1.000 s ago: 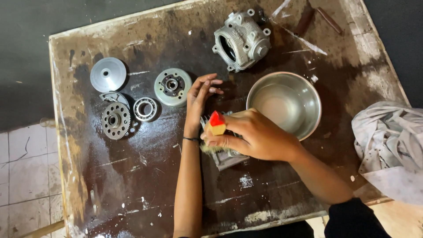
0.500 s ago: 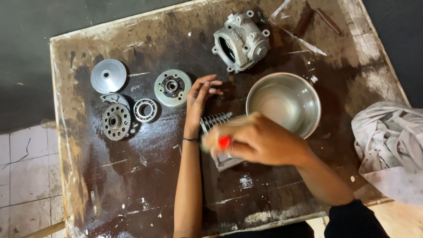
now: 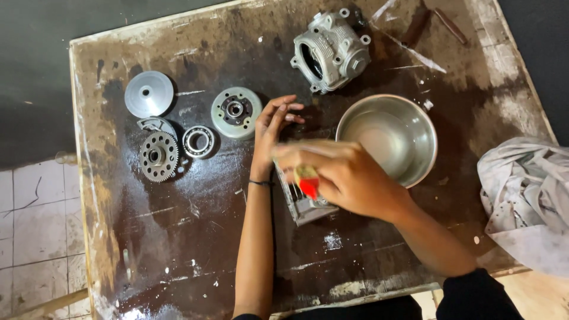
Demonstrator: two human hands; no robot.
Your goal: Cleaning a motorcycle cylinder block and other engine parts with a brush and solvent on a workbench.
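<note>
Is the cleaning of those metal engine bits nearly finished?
Hard to say. Laid out to the side are a smooth disc, a round hub, a bearing ring and a toothed gear. In hand: the right hand works a red-handled brush on a finned metal part that the left hand steadies. The big engine casing sits untouched beside the steel bowl.

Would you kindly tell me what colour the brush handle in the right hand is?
Red with a yellowish band, on the brush handle in the right hand; head view.

Stained wooden table [image 3: 178, 261]: engine casing [image 3: 332, 50], steel bowl [image 3: 388, 136], disc [image 3: 148, 93], hub [image 3: 236, 111], gear [image 3: 159, 156], bearing [image 3: 198, 141], finned part [image 3: 299, 207], rag [image 3: 527, 201] at right edge.
</note>
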